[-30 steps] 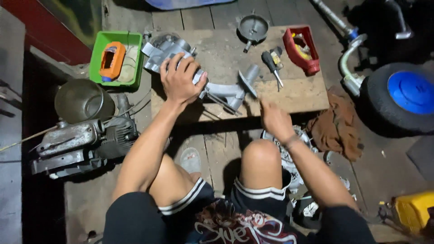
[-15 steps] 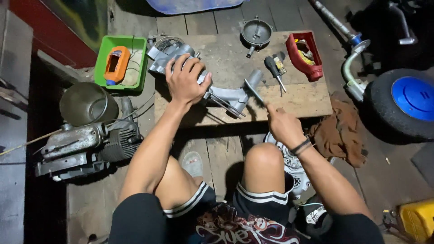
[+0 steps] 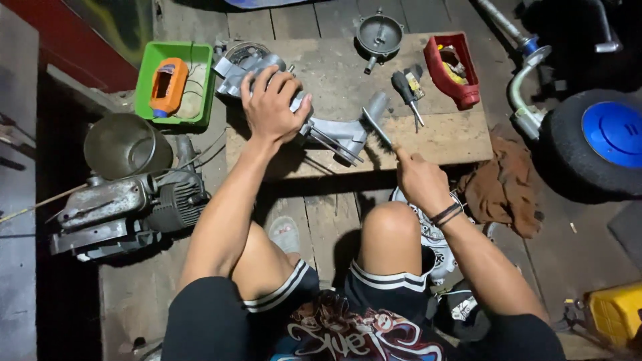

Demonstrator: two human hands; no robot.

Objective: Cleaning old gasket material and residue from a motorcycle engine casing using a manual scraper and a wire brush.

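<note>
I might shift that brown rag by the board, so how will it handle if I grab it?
The brown rag lies crumpled in soft folds on the floor, so it is probably floppy and light. It would likely sag rather than roll or tip, and looks grimy, perhaps oily.

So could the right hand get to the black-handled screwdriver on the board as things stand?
Probably yes. The right hand holds a thin tool at the metal casting, and the screwdriver lies in the open just beyond it on the wooden board. Nothing covers it, though the hand would first have to free itself.

Board's right end (image 3: 455, 137) bare — screwdriver (image 3: 406, 93), red tray (image 3: 453, 70) behind.
</note>
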